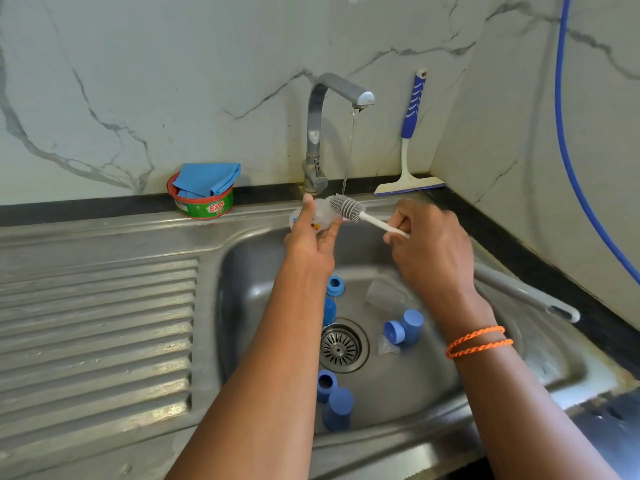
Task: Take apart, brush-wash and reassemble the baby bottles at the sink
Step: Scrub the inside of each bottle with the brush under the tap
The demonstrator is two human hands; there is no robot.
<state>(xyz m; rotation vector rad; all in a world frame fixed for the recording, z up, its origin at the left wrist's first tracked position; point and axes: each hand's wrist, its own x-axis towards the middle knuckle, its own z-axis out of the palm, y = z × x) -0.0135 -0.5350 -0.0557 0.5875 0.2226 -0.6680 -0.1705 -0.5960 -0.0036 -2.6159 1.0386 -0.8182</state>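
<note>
The left hand (313,237) is holding a clear baby bottle (320,214) up near the back edge of the sink (519,344), with its fingers curled round it. The right hand (426,244) is gripping the white handle of the grey bottle brush (346,207). The bristly end is sitting right at the bottle, just under the water that is running from the tap (325,133).

So the taking apart looks done, and the washing is going on now. Putting the bottles back together is not yet started, I think, because the parts are lying loose in the bowl. A blue ring (335,285) is lying near the back of the bowl, just beside the left arm. A blue cap (403,329) is lying to the right of the drain (341,346), and another blue cap (337,408) is lying near the front edge. A second clear bottle (384,296) is lying under the right wrist, and it is hard to see.

On the back edge, a green soap tub (204,204) with a blue cloth (207,178) is sitting left of the tap. A squeegee (410,140) is leaning in the back right corner. A grey handle (526,292) is lying along the right edge of the sink. Nothing is blocking the hands.
</note>
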